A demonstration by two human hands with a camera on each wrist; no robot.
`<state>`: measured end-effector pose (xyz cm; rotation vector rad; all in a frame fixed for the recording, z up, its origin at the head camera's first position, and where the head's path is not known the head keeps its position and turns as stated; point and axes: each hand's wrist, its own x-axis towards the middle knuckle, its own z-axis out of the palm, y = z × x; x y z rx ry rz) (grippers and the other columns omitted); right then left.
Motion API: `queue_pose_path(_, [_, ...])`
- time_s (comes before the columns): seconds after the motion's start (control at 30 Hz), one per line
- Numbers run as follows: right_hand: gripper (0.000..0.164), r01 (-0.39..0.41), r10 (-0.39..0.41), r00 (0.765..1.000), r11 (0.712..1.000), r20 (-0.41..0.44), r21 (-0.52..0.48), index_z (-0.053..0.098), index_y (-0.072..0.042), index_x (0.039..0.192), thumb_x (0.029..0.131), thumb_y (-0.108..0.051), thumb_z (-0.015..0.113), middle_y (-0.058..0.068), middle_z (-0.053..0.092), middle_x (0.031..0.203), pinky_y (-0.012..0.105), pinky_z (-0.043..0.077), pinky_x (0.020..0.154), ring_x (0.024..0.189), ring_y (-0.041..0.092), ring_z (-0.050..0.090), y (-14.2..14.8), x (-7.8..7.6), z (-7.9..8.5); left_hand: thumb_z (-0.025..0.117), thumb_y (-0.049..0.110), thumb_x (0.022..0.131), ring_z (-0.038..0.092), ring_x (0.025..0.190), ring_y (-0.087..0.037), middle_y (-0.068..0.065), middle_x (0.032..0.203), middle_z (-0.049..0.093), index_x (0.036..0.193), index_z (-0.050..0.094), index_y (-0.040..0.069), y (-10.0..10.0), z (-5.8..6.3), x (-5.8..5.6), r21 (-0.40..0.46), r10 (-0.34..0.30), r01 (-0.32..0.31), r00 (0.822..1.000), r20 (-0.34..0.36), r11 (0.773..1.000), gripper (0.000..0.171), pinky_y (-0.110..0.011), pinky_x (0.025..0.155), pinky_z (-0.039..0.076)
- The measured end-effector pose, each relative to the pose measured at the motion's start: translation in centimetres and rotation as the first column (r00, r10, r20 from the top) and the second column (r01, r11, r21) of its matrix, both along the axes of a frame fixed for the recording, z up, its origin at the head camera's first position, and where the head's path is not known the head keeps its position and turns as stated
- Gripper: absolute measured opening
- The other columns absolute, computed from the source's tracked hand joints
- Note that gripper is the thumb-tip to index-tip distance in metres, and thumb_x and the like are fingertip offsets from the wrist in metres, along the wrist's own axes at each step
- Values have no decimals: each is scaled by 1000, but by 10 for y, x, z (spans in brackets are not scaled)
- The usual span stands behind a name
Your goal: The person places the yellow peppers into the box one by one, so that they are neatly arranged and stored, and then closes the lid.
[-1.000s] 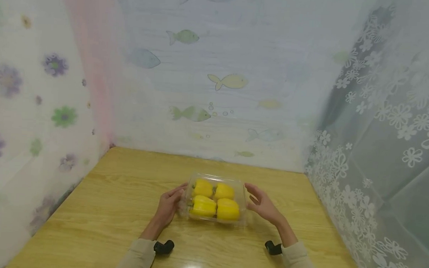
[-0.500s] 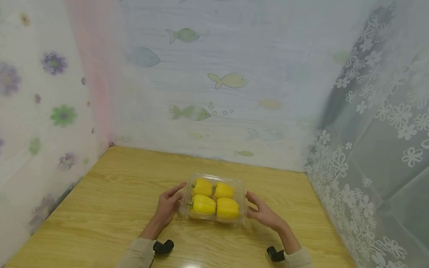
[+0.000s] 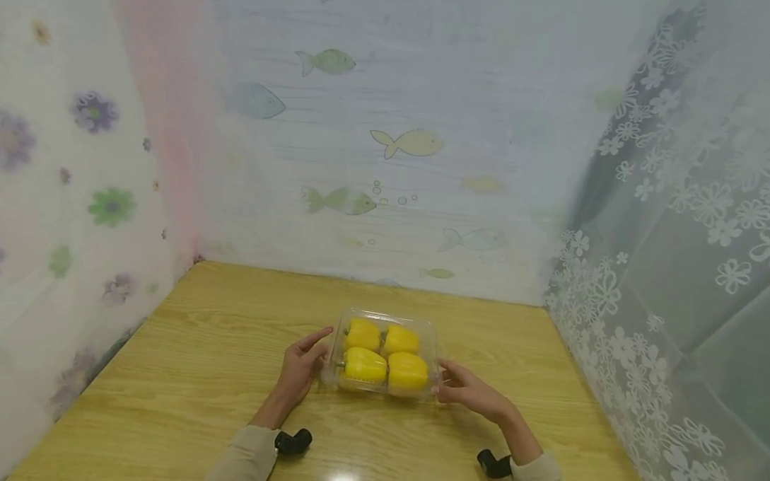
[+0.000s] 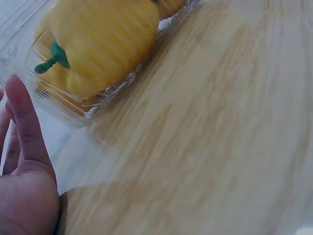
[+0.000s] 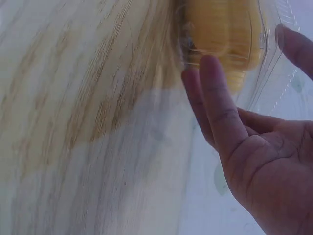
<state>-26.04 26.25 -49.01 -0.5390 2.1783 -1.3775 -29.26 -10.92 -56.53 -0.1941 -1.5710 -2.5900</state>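
A clear plastic clamshell box (image 3: pixel 425 334) holding several yellow bell peppers (image 3: pixel 364 367) sits on the wooden table. At its left side is the left hand (image 3: pixel 298 370), fingers extended, with the fingertips right at the plastic rim. In the left wrist view, the thumb stands upright by the box corner, near a pepper's green stem (image 4: pixel 53 58). The right hand (image 3: pixel 475 396) reaches to the near right corner of the box. Its thumb and fingertips touch the plastic in the right wrist view, with the fingers spread and only slightly bent.
Around the wooden table (image 3: pixel 229 320) hang a fish-print curtain (image 3: pixel 399 198) at the back, a flowered cloth (image 3: pixel 68 208) at left and a sheer floral curtain (image 3: pixel 661 349) at right. Each wrist carries a small black camera mount (image 3: pixel 294 442).
The right hand has slid toward the person along the box's right side and closed in on its near corner. The left hand and the box have hardly moved.
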Motion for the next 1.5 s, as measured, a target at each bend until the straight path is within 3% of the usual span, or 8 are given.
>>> queue_pose_path(0.23, [79,9,-6,999,998,47,-62,10,10,159,105,-20,59,27,65,120,45,57,94,108,36,67,-3,1,1,60,3,100,58,73,-5,3,103,68,141,49,-15,-1,3,1,-40,-9,10,1000,28,999,46,-18,63,50])
queue_pose_path(0.6, [80,39,-33,997,994,64,-98,11,10,159,104,-19,61,27,70,104,45,59,87,96,30,70,-5,6,1,61,16,102,68,85,-16,-7,103,73,140,56,-7,-13,19,14,-188,-87,123,979,185,974,45,-30,72,58])
queue_pose_path(0.73, [81,53,-43,996,991,84,-123,9,10,159,104,-20,61,27,69,105,44,59,87,96,28,70,-5,8,0,62,28,102,65,71,-16,-7,94,72,142,54,-4,-23,24,19,-384,-167,248,958,232,889,52,-31,64,57])
queue_pose_path(0.87, [81,57,-43,993,990,107,-132,6,9,159,105,-19,59,25,69,106,42,59,87,96,25,69,-4,8,-2,53,27,106,61,60,-16,-10,79,68,143,47,-14,-31,29,23,-537,-310,372,928,206,757,56,-31,57,56])
queue_pose_path(0.97, [79,64,-49,992,989,114,-134,7,7,160,105,-19,58,21,70,106,41,59,87,96,25,69,-4,8,-3,49,20,105,62,59,-15,-14,82,70,145,41,-18,-34,31,25,-547,-392,432,899,196,717,55,-30,55,57])
queue_pose_path(1.07, [78,77,-61,991,988,116,-137,9,5,161,105,-19,58,19,71,105,41,59,88,96,25,69,-3,8,-3,53,16,102,63,61,-13,-16,88,73,147,36,-17,-34,31,27,-514,-411,448,891,192,731,58,-30,55,57])
queue_pose_path(1.3, [80,93,-70,987,983,146,-157,9,6,160,103,-16,61,20,72,104,44,58,90,97,28,70,-2,8,-3,59,11,102,62,59,-12,-24,95,73,149,36,-14,-29,30,40,-484,-359,377,924,134,789,58,-30,58,58])
queue_pose_path(1.5, [74,101,-76,987,980,145,-172,17,13,156,103,-13,60,21,73,109,44,57,93,100,25,70,0,8,-2,60,11,102,62,60,-12,-27,100,72,151,36,-12,-29,33,46,-467,-341,362,931,133,807,60,-29,60,58])
